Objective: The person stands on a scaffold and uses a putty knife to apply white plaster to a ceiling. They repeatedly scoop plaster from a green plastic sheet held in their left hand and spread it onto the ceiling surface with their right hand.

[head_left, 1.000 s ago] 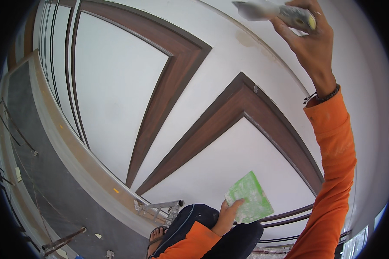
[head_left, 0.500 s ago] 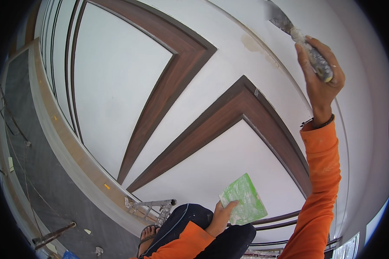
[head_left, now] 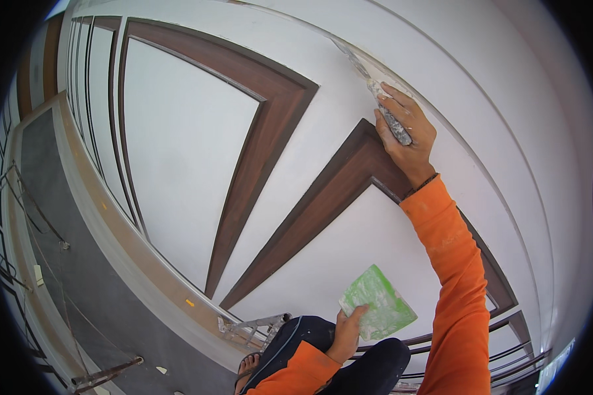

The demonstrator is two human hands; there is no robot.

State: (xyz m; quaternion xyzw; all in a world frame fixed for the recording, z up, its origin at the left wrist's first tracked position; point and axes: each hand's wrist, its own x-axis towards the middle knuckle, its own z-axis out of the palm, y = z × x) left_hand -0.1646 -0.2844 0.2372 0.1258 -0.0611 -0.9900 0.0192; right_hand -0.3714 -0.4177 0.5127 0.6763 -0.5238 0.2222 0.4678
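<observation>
My right hand (head_left: 414, 137) is raised high on the wall and closed around the grey, filler-caked handle of a putty knife (head_left: 393, 121). Its blade points up and left, lying at the white wall (head_left: 329, 118) beside a patch of beige filler under a long moulding edge. Low down, near my knees, my left hand (head_left: 346, 336) grips a flat green plastic spreader (head_left: 379, 304) between thumb and fingers. White filler is smeared over much of the spreader's face.
Brown panel frames (head_left: 296, 85) stand out from the wall around white panels. Below my legs is a scaffold's metal end (head_left: 260, 327), with my sandalled foot (head_left: 247, 365) beside it. The dark floor (head_left: 112, 283) lies far below on the left, with pipes and scraps.
My right hand has brought the putty knife left and down, from clear of the wall to the filler patch. The view has shifted slightly; my left hand keeps the green spreader near my knees.
</observation>
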